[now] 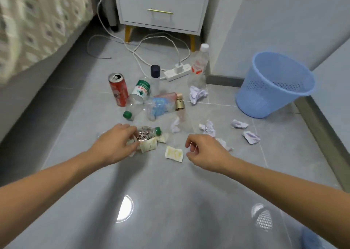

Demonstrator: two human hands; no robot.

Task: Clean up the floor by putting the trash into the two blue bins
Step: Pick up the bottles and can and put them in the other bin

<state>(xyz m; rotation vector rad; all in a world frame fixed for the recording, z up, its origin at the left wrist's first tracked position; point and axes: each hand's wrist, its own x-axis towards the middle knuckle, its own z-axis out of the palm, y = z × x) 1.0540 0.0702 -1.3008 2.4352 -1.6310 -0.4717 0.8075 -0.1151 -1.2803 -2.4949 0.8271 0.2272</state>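
head view: a crushed clear bottle [146, 133] with a green cap was seen lying on the grey tiled floor [170, 192], and it was gripped by the left hand [115, 144], whose fingers were curled over it and over a yellowish wrapper [148, 146] lying against it. a second yellowish wrapper [174, 153] lay flat just at three o'clock of the first, between the two hands. the right hand [205, 153] was held above the floor just beside that wrapper, its fingers loosely curled and nothing held in them.

at twelve o'clock of the hands a cluster of trash was found: a red can [117, 89] standing tilted, a green-labelled bottle [136, 99] on its side, a blue-labelled bottle [161, 107] touching it, a dark-capped bottle [155, 78] upright behind, and a pink spray bottle [179, 102] with a gold top. a tall clear bottle [199, 67] with a red label stood at one o'clock. crumpled white paper balls [197, 94] were scattered from one to three o'clock. one blue bin [272, 85] was seen tilted at two o'clock, near the wall.

further off at twelve o'clock, a white power strip [177, 71] with cables lay before a grey nightstand [161, 6]; a bed [34, 21] was seen at ten o'clock.
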